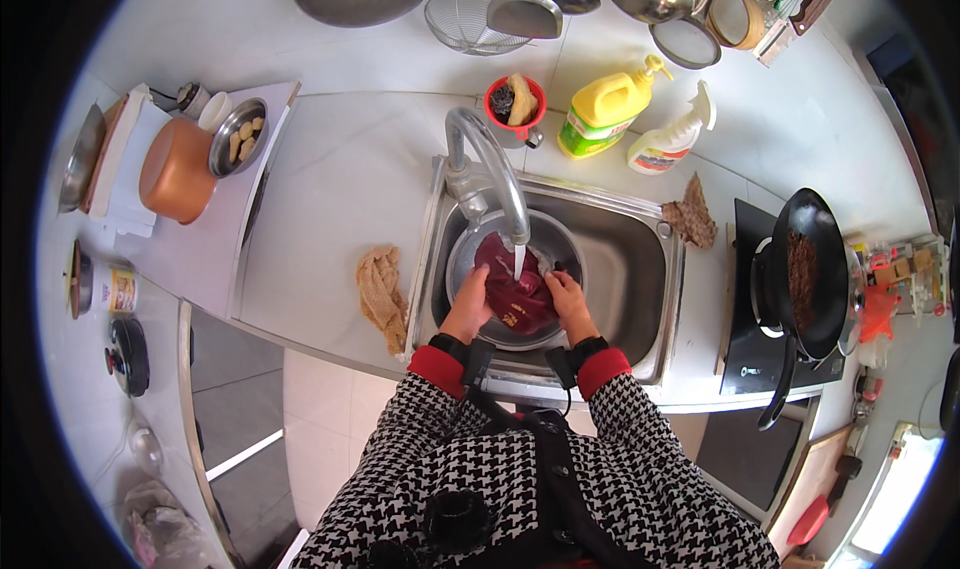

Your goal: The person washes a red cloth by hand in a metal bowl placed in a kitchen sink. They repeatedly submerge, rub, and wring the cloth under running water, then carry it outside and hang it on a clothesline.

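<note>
A dark red fabric-like piece, perhaps a bag or cloth, bears gold marks and hangs spread between my hands. My left hand grips its left edge, and my right hand pinches the opposite side. Water runs onto it from the curved metal faucet. Beneath it a round metal basin rests in the left part of the stainless steel sink. Something pale and translucent shows near my right fingertips; what it is I cannot tell. The fingers' undersides are hidden.
A tan rag lies left of the sink, a brown one at its right back corner. Behind stand a yellow pump jug, a spray bottle and a red strainer. A black wok sits on the cooktop, right.
</note>
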Tool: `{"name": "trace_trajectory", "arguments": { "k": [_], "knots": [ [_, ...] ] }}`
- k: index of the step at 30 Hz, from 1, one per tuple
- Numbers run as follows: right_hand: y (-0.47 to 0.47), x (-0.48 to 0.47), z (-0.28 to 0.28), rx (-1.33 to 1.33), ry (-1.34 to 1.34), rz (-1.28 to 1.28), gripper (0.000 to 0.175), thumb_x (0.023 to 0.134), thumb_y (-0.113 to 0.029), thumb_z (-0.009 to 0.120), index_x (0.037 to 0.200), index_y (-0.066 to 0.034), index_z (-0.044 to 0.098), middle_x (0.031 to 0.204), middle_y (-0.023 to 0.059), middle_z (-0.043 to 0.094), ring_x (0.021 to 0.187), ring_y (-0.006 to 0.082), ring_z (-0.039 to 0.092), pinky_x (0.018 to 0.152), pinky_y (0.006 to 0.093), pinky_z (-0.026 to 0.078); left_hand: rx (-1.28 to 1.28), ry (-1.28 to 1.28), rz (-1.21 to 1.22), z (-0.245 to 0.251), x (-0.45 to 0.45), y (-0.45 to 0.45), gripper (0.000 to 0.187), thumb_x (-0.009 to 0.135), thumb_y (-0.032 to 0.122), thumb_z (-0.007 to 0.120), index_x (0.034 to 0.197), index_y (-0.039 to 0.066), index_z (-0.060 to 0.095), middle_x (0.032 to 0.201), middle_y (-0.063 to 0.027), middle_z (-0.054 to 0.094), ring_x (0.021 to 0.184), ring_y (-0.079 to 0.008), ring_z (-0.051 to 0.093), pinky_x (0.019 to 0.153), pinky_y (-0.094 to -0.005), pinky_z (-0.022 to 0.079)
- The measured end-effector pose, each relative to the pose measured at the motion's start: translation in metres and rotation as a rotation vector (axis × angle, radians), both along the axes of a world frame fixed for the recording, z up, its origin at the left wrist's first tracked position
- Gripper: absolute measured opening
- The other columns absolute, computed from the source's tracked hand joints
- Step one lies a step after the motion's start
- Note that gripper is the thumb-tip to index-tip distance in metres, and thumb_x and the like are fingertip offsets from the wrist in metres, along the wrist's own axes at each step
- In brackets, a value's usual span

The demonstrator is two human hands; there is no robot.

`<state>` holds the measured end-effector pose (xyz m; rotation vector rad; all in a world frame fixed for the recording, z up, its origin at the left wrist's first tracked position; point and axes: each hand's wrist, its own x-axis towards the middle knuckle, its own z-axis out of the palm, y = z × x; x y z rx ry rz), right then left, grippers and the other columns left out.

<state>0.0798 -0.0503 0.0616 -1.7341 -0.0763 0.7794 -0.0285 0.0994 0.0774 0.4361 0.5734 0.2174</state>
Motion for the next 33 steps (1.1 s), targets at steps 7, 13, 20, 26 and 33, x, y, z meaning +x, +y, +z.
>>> {"name": "trace_trajectory", "arguments": {
  "k": [7,13,20,26,33],
  "knots": [
    [-0.014,0.003,0.022,-0.569,-0.378,0.674,0.051,0.079,-0.03,0.057,0.117,0.0021,0.047,0.104,0.0242,0.057,0.1,0.0355,0.055,0.086,0.0381,0.043,0.228,0.065,-0.118,0.006,0.005,0.015,0.027,0.089,0.024,0.052,0.106,0.003,0.051,0.1,-0.0074,0.059,0.09,-0.0174,0.059,0.08,-0.0327,0.048],
    [-0.003,0.012,0.055,-0.256,-0.653,0.522,0.07,0.071,-0.022,0.067,0.128,0.0006,0.035,0.132,0.0227,0.037,0.117,0.0348,0.042,0.096,0.0357,0.037,0.688,0.107,-0.299,0.02,0.012,0.007,0.029,0.083,0.012,0.057,0.108,-0.001,0.051,0.087,-0.0049,0.06,0.077,-0.0116,0.059,0.068,-0.0243,0.049],
    [0.019,0.021,0.057,-0.086,-0.427,0.732,0.074,0.068,-0.013,0.065,0.132,-0.0002,0.03,0.134,0.0188,0.034,0.121,0.029,0.039,0.1,0.0313,0.032,0.638,-0.014,-0.445,0.082,0.014,0.02,0.023,0.083,0.01,0.047,0.102,0.001,0.057,0.083,-0.0007,0.06,0.071,-0.0066,0.055,0.065,-0.0196,0.045],
    [0.028,0.018,0.052,0.11,0.104,0.575,0.05,0.074,-0.002,0.058,0.122,0.0009,0.044,0.107,0.0099,0.059,0.097,0.0185,0.056,0.085,0.028,0.044,0.774,0.041,-0.425,0.058,0.017,0.032,0.02,0.084,0.009,0.047,0.098,-0.001,0.057,0.086,-0.0025,0.06,0.079,-0.0079,0.056,0.069,-0.0204,0.044],
    [0.031,0.018,0.05,-0.054,-0.46,0.139,0.059,0.07,0.007,0.048,0.126,-0.0077,0.043,0.102,0.0179,0.061,0.093,0.0293,0.059,0.08,0.0321,0.046,0.412,0.255,-0.339,0.003,-0.006,-0.008,0.061,0.091,0.041,0.039,0.137,0.007,0.018,0.123,-0.0107,0.046,0.106,-0.0279,0.051,0.078,-0.0456,0.049]
  ]
}}
